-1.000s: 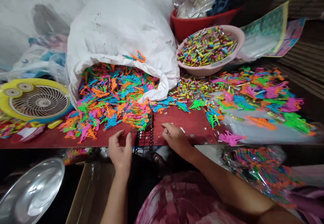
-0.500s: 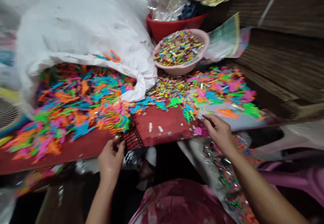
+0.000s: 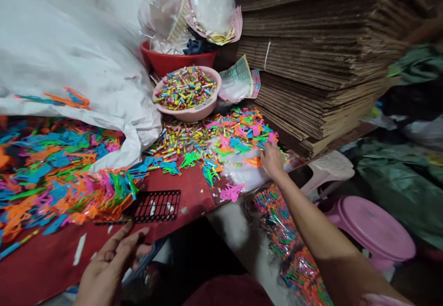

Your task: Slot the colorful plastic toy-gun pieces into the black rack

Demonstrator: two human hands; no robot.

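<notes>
My left hand is at the table's front edge, fingers apart and holding nothing, just below a black wire rack. Colourful flat plastic pieces stand in a row at the rack's left end. Reaching to the right, my right hand is over the pile of bright pieces on clear plastic bags; its fingertips are hidden among them. A pink plastic piece lies near the edge, left of that hand.
On the red table are a big white sack spilling pieces, a pink bowl of small tubes and a red basin. Stacked cardboard stands behind. Filled packets and a pink stool are lower right.
The view has turned right. My right hand has moved farther right, to the pile on the bags. My left hand has opened below the rack, and the pink piece now lies free near the edge.
</notes>
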